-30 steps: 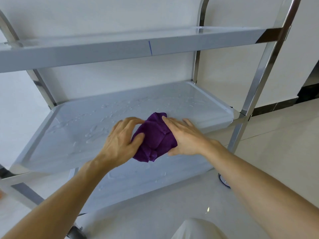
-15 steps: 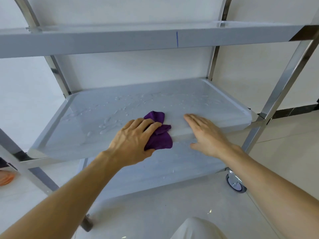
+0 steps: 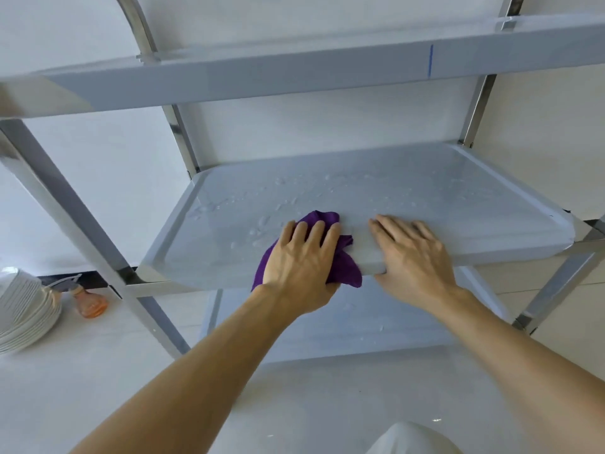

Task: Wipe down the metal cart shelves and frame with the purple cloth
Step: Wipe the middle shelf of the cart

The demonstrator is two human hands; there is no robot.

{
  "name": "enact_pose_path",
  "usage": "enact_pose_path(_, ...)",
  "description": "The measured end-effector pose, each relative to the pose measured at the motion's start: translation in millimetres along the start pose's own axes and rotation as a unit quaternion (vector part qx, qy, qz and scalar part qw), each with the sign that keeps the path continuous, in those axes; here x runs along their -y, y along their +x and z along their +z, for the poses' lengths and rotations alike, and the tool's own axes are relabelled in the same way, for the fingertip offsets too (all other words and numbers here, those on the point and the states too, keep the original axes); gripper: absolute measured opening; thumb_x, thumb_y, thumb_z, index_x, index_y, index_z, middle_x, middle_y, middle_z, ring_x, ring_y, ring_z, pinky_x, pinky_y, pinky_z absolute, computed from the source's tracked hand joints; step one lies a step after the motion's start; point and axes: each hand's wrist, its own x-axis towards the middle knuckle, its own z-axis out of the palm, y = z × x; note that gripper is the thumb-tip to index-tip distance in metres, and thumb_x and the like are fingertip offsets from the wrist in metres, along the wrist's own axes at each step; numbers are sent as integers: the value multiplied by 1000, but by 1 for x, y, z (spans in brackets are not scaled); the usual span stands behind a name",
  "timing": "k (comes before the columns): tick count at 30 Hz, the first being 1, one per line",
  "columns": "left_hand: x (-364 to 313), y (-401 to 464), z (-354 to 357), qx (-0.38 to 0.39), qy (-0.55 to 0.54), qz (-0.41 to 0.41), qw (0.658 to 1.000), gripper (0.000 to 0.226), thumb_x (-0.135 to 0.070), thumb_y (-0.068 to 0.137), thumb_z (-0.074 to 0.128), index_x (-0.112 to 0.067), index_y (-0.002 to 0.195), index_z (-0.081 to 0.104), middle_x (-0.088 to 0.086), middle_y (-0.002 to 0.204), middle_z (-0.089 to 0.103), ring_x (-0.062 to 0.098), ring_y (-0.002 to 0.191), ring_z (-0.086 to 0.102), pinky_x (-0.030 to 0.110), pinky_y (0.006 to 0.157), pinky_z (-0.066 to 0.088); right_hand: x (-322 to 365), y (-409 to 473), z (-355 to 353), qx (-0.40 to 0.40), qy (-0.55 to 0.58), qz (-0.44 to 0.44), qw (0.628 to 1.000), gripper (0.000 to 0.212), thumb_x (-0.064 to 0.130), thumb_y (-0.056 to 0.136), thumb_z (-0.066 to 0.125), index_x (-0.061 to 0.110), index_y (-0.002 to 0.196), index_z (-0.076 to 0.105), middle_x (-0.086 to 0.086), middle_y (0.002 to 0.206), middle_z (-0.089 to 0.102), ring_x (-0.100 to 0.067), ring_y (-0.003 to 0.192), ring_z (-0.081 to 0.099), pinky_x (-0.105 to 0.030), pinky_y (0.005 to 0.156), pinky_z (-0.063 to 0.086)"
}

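**Purple cloth on the middle shelf's front edge**

Purple cloth (image 3: 343, 263) lies bunched under the left hand (image 3: 299, 267), draped over the front lip of the middle shelf (image 3: 425, 191). The left fingers (image 3: 314, 231) lie nearly straight and spread on top of it, pressing it flat to the metal rather than gripping. Just right of the cloth, the right hand (image 3: 414, 253) rests flat on the same lip, its fingers straight and holding nothing, seemingly steadying the cart.

Beyond the fingers, water droplets (image 3: 288, 198) dot the shelf surface, so wiping this shelf looks barely begun. The next move calls for pushing the cloth away across the wet area in steady strokes, keeping pressure on.

Above and farther off, the top shelf (image 3: 245, 80) and frame posts (image 3: 474, 106) remain to be done.
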Motion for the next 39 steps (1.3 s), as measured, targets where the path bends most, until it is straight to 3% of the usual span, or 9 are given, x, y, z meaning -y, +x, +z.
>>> enact_pose_path(3,-14,7,5,-19,-14,2,1000,76,-50,82,62,-16,145,35,4,135,51,28,118,50,41,112,28,0,-1,5,-36,23,1,999,73,15,65,81,4,133,58,-11,141,57,-25,129,56,-50,105,44)
enact_pose_path(9,48,-30,2,-53,-55,56,995,75,-25,71,75,-24,141,49,-3,142,53,21,124,52,30,108,35,-2,-1,7,-51,41,-8,998,84,3,49,78,0,130,61,-15,136,61,-29,123,61,-50,102,48)
enact_pose_path(15,142,-107,-7,2,-19,-92,996,86,-24,64,84,-24,142,48,-3,143,53,27,124,54,42,102,46,-2,0,8,-55,50,-6,997,82,5,50,78,1,130,62,-16,136,61,-30,122,61,-49,102,48)
enact_pose_path(21,133,-107,-4,-43,-34,-145,988,82,-20,53,89,-13,130,62,1,130,65,31,113,60,44,101,44,3,-1,4,-43,50,4,998,85,12,51,84,1,132,60,-17,136,61,-32,122,61,-52,100,47)
enact_pose_path(26,93,-80,-1,-64,-72,-87,992,79,-24,59,82,-14,133,59,0,135,62,28,118,58,41,107,39,4,0,-4,9,8,14,1000,89,26,63,84,5,142,50,-12,149,49,-27,135,49,-50,108,38)
enact_pose_path(29,71,-65,3,-76,-74,-63,992,77,-26,62,81,-16,134,57,-2,135,61,25,118,57,37,108,37,14,4,-9,64,-41,0,997,97,49,77,71,12,154,24,-7,161,24,-23,148,25,-52,114,26)
enact_pose_path(32,71,-63,6,-88,-64,-58,992,77,-22,60,82,-14,133,58,-1,132,62,25,114,59,36,106,39,54,21,-10,80,-18,-72,994,99,54,86,61,14,157,5,-7,164,7,-21,153,6,-57,118,11)
enact_pose_path(35,82,-68,6,-91,-55,-39,994,76,-20,61,81,-15,134,58,-2,132,62,24,113,59,34,104,40,98,35,-8,71,15,-132,989,94,46,87,62,15,158,8,-4,165,12,-16,152,9,-50,120,12)
enact_pose_path(39,118,-90,3,-40,-37,-43,998,80,-25,68,83,-25,141,49,-7,143,52,21,124,52,33,107,38,100,34,-2,44,30,-124,991,92,42,82,67,18,157,18,0,164,20,-14,151,18,-45,120,20)
